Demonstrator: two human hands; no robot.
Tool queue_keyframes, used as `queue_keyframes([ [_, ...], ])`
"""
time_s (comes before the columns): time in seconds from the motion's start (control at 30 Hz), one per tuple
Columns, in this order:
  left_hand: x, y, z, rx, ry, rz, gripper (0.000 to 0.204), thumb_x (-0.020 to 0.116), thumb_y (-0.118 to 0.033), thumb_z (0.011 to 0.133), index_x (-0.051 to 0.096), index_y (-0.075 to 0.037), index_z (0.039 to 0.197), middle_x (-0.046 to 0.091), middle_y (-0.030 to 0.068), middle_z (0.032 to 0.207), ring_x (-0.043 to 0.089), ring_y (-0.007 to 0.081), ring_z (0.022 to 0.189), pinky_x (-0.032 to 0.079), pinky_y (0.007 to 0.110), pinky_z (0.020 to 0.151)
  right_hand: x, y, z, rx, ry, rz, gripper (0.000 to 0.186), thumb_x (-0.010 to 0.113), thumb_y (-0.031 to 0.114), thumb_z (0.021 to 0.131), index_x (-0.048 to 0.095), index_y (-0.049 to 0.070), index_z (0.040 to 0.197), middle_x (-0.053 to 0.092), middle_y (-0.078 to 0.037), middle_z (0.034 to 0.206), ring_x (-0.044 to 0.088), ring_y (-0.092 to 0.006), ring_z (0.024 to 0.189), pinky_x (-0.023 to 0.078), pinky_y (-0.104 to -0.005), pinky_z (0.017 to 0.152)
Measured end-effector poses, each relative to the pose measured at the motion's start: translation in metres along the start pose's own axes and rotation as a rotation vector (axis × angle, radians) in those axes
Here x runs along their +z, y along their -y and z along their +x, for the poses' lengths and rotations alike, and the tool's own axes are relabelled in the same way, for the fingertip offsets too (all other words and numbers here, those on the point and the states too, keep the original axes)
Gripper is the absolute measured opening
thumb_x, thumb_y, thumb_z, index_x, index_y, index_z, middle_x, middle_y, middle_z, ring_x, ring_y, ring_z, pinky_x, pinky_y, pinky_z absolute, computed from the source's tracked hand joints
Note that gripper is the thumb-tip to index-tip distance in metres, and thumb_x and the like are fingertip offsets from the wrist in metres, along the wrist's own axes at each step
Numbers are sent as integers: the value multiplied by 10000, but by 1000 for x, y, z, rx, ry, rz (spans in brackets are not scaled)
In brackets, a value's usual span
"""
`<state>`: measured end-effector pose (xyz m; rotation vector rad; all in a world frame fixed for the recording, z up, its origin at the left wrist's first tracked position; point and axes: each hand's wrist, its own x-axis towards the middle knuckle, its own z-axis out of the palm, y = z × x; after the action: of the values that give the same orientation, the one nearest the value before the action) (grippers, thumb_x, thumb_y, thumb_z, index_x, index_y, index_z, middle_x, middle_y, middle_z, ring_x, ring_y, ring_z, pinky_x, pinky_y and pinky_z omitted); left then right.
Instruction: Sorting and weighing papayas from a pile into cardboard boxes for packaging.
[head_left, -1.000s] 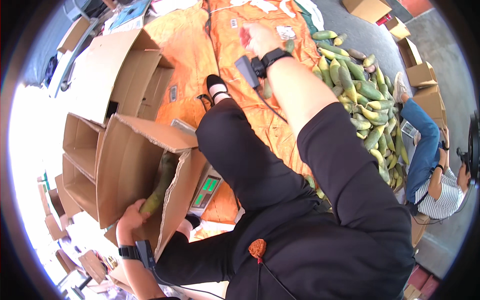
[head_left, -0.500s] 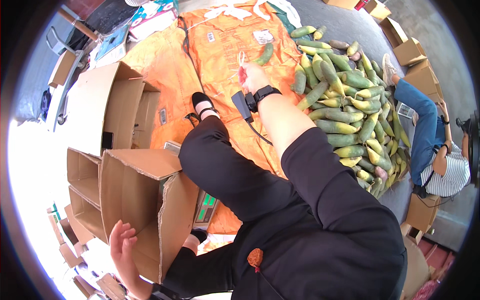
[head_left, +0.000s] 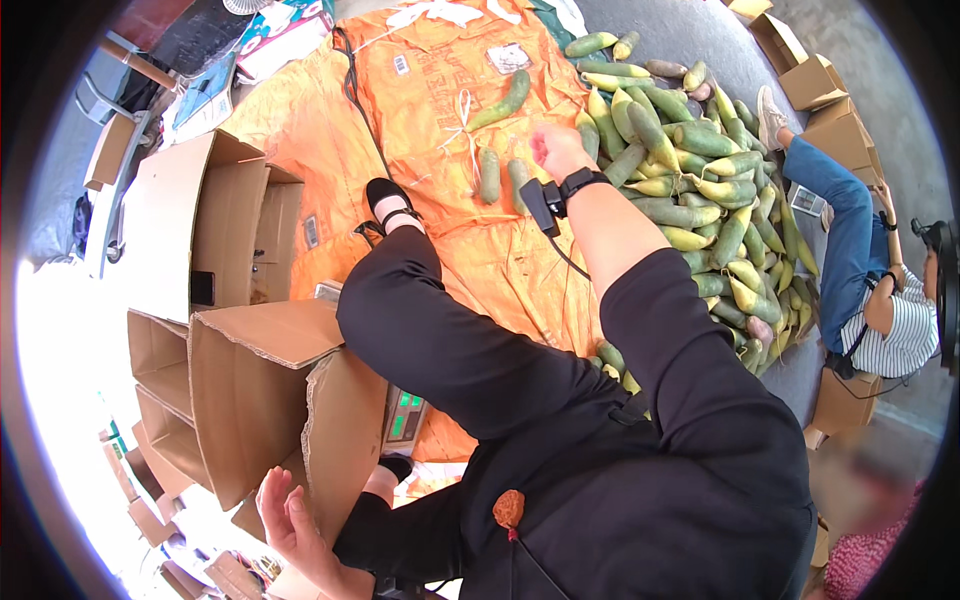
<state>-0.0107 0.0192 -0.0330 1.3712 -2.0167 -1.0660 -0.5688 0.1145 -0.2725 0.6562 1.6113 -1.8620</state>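
"Radishes (head_left: 704, 139), green with yellowish tips, heaped along the right edge of the orange sheet (head_left: 510, 280), plus 3 lying loose on it, near the right hand (head_left: 560, 150)!"

"And the hands themselves?"

"Well apart, these 2! Right hand hovers beside the heap, fingers curled; whether they grip anything, I can't tell. Left hand (head_left: 300, 528), fingers loosely spread, nothing visible in it, at the lower side of the open carton (head_left: 245, 400). Touching it? Can't tell from this angle."

"How would those radishes handle?"

"Dense, I'd judge, heavy for their bulk, and stiff, no squeeze in them! Skin looks smooth, so slippery if damp. Tough enough for a firm grip, but a hard drop could crack them."

"So where to take hold?"

"Round the thick middle, thumb over, fingers under! See the curved radish (head_left: 507, 102): I'd favour the fat, dark end slightly for balance. Leave that thin, pale tip alone; it could snap."
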Motion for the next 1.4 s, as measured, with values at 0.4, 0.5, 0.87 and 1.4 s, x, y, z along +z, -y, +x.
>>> queue_keyframes([
  [0.4,16,9,2,-56,-64,-85,316,510,-59,938,542,26,1240,589,122,1185,558,215,1104,457,326,896,-84,-21,18,0,-150,-138,31,546,83,851,574,71,842,554,-20,663,538,-153,574,419,-318,500],
  [0.5,16,6,0,-90,-89,-48,313,507,-54,940,542,26,1240,590,124,1186,557,208,1103,460,313,892,-107,-41,8,-117,104,-589,53,558,86,809,602,111,820,554,-10,660,519,-131,536,415,-298,492],
  [0.87,22,5,-3,-81,-167,6,260,534,-88,947,590,16,1178,609,102,1124,569,183,1054,471,289,870,-254,-131,11,-411,314,-1651,191,610,203,772,676,75,897,681,-154,842,659,-315,787,521,-404,735],
  [1.4,16,14,-18,26,-290,346,177,526,-57,944,640,8,1062,609,83,1076,577,164,929,461,257,783,-234,-204,-150,66,1233,-1812,356,502,264,860,589,94,1160,609,-178,1166,563,-337,1123,444,-400,924],
])
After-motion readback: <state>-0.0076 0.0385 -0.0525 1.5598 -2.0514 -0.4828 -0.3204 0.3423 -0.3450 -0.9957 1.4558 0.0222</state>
